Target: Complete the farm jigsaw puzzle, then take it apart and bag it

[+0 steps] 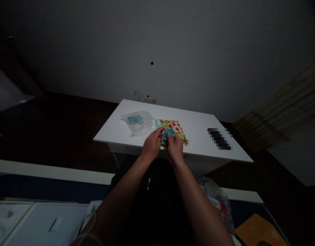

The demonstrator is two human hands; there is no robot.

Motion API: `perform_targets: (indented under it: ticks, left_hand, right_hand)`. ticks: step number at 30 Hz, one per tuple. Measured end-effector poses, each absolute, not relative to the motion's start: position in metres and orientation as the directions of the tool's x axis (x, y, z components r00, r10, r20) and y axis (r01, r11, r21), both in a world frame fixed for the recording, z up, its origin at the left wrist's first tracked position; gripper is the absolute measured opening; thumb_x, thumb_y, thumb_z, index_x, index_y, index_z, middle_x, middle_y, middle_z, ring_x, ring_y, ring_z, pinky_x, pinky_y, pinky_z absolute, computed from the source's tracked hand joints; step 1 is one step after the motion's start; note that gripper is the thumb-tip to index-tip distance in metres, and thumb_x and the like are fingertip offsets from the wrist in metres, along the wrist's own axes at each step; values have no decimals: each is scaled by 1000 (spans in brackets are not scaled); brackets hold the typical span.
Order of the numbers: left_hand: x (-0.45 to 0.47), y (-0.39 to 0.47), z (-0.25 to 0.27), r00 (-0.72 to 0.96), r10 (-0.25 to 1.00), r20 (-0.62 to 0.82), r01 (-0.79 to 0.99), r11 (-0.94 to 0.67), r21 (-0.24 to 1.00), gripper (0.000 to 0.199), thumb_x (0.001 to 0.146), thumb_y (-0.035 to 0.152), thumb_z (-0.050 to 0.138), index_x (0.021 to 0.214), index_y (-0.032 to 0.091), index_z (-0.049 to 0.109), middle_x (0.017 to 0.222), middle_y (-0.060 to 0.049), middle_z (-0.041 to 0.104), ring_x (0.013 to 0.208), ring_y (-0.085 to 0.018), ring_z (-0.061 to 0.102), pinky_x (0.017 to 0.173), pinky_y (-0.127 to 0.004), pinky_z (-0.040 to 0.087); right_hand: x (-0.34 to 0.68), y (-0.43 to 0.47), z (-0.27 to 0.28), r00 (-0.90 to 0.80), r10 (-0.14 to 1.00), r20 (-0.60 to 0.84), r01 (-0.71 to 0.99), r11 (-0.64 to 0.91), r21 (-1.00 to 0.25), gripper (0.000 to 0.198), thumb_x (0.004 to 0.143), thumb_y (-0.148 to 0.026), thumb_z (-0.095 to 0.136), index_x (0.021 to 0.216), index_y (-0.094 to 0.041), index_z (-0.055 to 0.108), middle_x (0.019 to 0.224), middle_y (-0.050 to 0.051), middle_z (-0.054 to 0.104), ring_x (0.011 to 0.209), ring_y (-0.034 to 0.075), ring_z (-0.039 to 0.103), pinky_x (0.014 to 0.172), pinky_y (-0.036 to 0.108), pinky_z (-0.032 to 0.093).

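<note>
Two bare hands meet at the centre of the frame, both grasping a small teal piece [169,131]; the left hand [152,144] pinches its left side, and the right hand [175,146] has its thumb on top. The piece is above the near edge of a colourful puzzle-like sheet [175,126] with red patches on pale pink, yellow-green areas and notched edges. Any lettering on it is too small and dim to read.

Just left of the sheet, a crumpled translucent plastic bag [145,127] shows a teal patch; whether that is print or contents is hard to tell. Both lie on a smooth white worktop [195,119]. Near its right end is a dark object [219,139], blurred into square blocks, its markings unreadable.

The room is dim. A plain grey wall [96,51] fills the upper frame, with a dark round spot and a pale socket strip [150,100] low at its centre. Dark floor [77,119] spreads at left, and a striped curtain [280,106] hangs at right, fading into shadow.

At lower right, a clear bag [217,196] is partly covered by the right forearm, and an orange item [259,232] is cut off by the bottom edge
</note>
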State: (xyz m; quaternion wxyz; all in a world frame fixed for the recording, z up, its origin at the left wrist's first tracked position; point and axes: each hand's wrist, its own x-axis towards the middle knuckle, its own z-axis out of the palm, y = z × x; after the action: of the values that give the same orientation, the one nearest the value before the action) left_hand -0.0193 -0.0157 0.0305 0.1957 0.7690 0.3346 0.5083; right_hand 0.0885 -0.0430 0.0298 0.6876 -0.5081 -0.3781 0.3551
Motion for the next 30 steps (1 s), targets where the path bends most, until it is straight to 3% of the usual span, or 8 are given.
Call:
perform_targets:
  ticks: [2,7,10,17,20,24,27,30]
  left_hand:
    - [-23,-14,31,233,729,643,329,-682,654,42,90,12,38,131,22,45,126,-8,58,117,-19,54,101,-39,46]
    - [-30,-13,31,384,610,693,334,-792,511,51,84,9,44,134,22,44,140,-7,47,133,-23,38,111,-50,33]
    - [-34,-11,29,392,614,685,349,-788,507,54,83,9,44,135,23,43,141,-7,46,134,-23,37,112,-51,33]
    - [-49,-11,33,424,648,633,363,-762,536,51,85,14,45,135,24,42,138,-7,48,130,-23,42,111,-48,36]
    - [-53,-14,37,454,634,626,354,-773,526,56,83,21,53,137,22,39,141,-9,45,134,-26,37,112,-50,33]
    - [-57,-16,39,428,651,627,339,-759,557,66,79,17,54,141,20,32,144,-11,40,134,-26,36,111,-48,35]
    - [-67,-14,44,322,652,686,382,-753,536,56,79,13,50,134,22,42,142,-8,44,132,-25,39,110,-48,36]
    - [-87,-5,50,91,636,766,555,-671,491,37,79,11,51,112,24,60,139,-6,45,132,-28,37,111,-52,31]
  right_hand:
    - [86,-42,28,445,886,129,-152,217,-964,36,77,-49,63,98,-20,62,82,2,65,63,14,59,52,24,48]
    - [79,-41,33,405,913,51,-379,219,-899,28,78,-46,63,92,-22,63,89,1,64,71,13,59,52,20,46]
    - [76,-44,39,327,945,25,-453,180,-873,28,76,-44,67,95,-24,64,94,0,65,75,14,60,54,21,48]
    - [71,-46,43,224,975,10,-407,102,-908,27,72,-39,71,93,-23,64,93,1,66,77,15,61,63,25,52]
    - [68,-42,43,220,975,31,-324,103,-941,28,70,-33,70,94,-22,62,91,2,67,77,17,62,68,28,53]
    - [65,-35,41,273,959,70,-186,124,-975,26,71,-32,66,94,-21,63,87,2,67,73,17,62,66,29,53]
    - [62,-30,42,268,962,43,-146,85,-986,22,73,-34,64,90,-19,63,84,2,67,68,16,61,61,28,53]
    - [60,-20,46,157,987,-28,-185,2,-983,17,72,-31,61,83,-18,63,79,2,66,63,15,59,54,27,52]
